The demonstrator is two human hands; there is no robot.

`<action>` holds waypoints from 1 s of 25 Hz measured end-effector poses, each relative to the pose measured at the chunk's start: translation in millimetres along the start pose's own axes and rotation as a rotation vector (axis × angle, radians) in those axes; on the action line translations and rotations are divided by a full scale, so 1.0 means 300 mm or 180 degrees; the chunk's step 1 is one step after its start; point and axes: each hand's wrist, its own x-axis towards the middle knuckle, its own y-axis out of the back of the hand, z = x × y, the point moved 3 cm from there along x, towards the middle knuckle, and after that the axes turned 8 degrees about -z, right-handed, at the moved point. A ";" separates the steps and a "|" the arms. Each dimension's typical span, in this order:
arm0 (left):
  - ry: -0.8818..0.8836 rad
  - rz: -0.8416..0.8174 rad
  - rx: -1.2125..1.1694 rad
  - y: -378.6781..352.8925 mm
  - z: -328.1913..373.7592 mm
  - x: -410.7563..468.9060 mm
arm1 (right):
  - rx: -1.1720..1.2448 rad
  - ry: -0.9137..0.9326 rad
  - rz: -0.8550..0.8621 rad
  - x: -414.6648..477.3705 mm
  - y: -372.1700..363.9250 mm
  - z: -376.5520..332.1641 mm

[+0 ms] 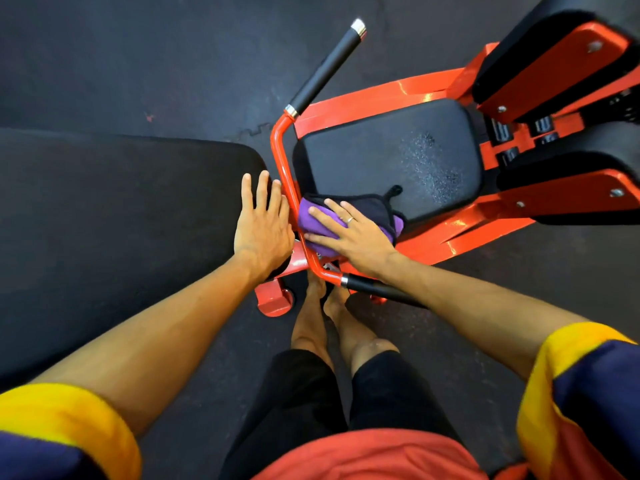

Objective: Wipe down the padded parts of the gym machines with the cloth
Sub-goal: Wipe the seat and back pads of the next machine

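Fingers (329, 211) of the right hand (349, 233) lie spread and straight, pressing the cloth (372, 207) flat onto the seat pad (388, 157) at its near-left corner. The left hand (263, 223), fingers also straight, rests on the long pad (121, 202) left of the seat pad. Soft and light (it bunches easily), the cloth should slide best under a flat palm. Its underside is hidden.

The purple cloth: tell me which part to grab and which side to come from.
Take the cloth by its bunched purple end, coming from above. That end bulges up off the seat pad, so fingers could likely close round it; the right hand lies flat on it. The orange rail hems in its left side.
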 end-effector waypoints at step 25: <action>-0.0367 0.0504 -0.1774 0.024 0.128 0.150 | 0.0996 -0.3080 0.0636 -0.151 0.084 0.196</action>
